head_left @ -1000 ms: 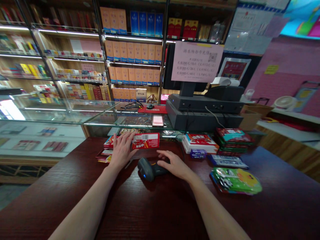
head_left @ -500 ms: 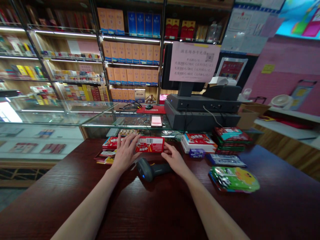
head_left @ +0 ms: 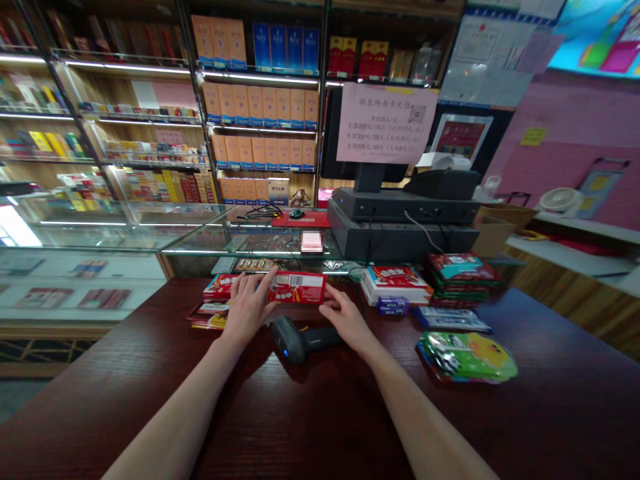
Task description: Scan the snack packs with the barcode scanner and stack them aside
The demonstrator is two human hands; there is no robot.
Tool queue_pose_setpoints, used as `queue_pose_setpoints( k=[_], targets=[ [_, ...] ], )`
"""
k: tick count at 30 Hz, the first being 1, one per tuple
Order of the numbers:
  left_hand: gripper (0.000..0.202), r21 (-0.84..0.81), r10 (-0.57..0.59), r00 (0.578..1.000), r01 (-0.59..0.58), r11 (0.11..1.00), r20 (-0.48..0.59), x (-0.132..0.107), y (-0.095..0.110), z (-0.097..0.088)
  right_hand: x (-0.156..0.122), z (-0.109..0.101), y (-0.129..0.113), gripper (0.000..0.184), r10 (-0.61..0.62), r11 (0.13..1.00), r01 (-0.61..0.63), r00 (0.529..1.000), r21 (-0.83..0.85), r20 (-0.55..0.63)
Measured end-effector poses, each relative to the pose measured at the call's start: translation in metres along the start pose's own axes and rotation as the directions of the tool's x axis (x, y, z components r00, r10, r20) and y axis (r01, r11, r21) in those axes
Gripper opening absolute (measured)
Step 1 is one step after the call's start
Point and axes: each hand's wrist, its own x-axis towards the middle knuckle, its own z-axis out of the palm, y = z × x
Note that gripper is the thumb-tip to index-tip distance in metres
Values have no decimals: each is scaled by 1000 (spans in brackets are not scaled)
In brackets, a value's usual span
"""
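Observation:
A red snack box (head_left: 297, 288) is held between my two hands, its barcode side facing me. My left hand (head_left: 244, 307) grips the box's left end, thumb at its lower front edge and fingers over the top. My right hand (head_left: 346, 318) has its fingertips at the right end, the fingers slightly bent. Just below the box, a dark grey barcode scanner (head_left: 295, 340) with a lit blue light lies on the counter. Its handle points right, toward my right wrist. Partly behind my left hand is a pile of flat snack packs (head_left: 214, 313) with a red box (head_left: 217, 287).
To the right sit a stack of red and white boxes (head_left: 393, 279), a small purple pack (head_left: 393, 305), dark red packs (head_left: 463, 277), a blue pack (head_left: 453, 320) and green bags (head_left: 467, 358). Behind stand a glass case (head_left: 250, 240) and a register (head_left: 405, 220) with a monitor.
The view has shifted a little. Both hands keep the same hold on the red snack box, and the scanner lies where it was.

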Motion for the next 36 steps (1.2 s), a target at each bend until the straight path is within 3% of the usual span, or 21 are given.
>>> queue_pose_setpoints(
  k=[10, 19, 22, 27, 36],
  targets=[
    [80, 3, 20, 1000, -20, 1000, 23, 1, 5, 0, -1, -1, -5, 65, 13, 1000, -13, 1000, -4, -11],
    [57, -278, -123, 992, 126, 952, 28, -1, 0, 12, 0, -1, -4, 56, 3, 997, 0, 999, 71, -51],
    [50, -435, -187, 981, 189, 880, 48, 1, 2, 12, 2, -1, -4, 50, -1, 991, 13, 996, 132, -84],
    [42, -675, -314, 936, 336, 657, 161, 3, 10, 12, 4, -3, -2, 44, 6, 982, 29, 983, 184, -185],
    [46, -797, -381, 874, 450, 403, 301, 5, 15, 13, 3, -7, -2, 43, 21, 971, 40, 968, 234, -251]
  ],
)
